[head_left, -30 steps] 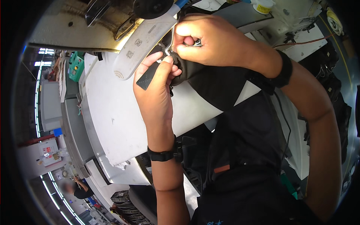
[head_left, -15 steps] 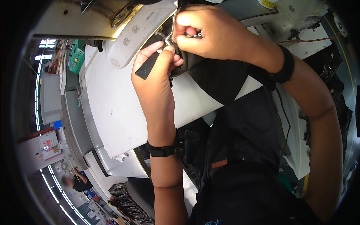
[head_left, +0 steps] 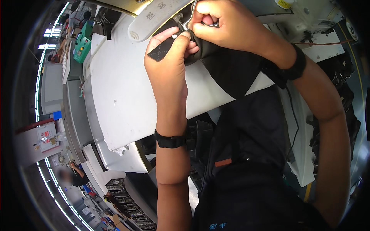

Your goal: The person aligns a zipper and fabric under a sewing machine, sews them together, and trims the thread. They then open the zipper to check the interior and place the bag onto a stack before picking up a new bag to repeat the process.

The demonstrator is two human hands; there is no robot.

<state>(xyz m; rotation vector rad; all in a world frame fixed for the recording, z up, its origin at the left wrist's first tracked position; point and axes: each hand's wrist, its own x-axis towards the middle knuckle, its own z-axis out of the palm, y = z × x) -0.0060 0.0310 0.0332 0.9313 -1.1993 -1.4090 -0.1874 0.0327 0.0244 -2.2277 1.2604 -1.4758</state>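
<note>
At the top centre, under the pale arm of a sewing machine [head_left: 148, 21], both my hands work close together. My left hand [head_left: 167, 61] is closed, its thumb and fingers pressed together at the small metal parts below the machine. A flat black stitched tab [head_left: 160, 51] lies against its palm. My right hand [head_left: 225, 27] is closed beside a bent metal lever [head_left: 189, 18]; a thin ridged piece [head_left: 211, 25] shows at its curled fingers, mostly hidden. Dark fabric [head_left: 235, 73] bunches beneath both hands and drapes over the white table [head_left: 119, 96] edge.
A green box [head_left: 82, 44] stands beyond the table at the far left. At the top right sits a small container with a yellow label [head_left: 284, 4]. Black garments [head_left: 339, 84] hang at the right. A person [head_left: 79, 177] is farther off at lower left.
The view has shifted, so the hands, machine and table sit slightly higher and to the right. Both hands keep the same closed pose by the metal parts.
</note>
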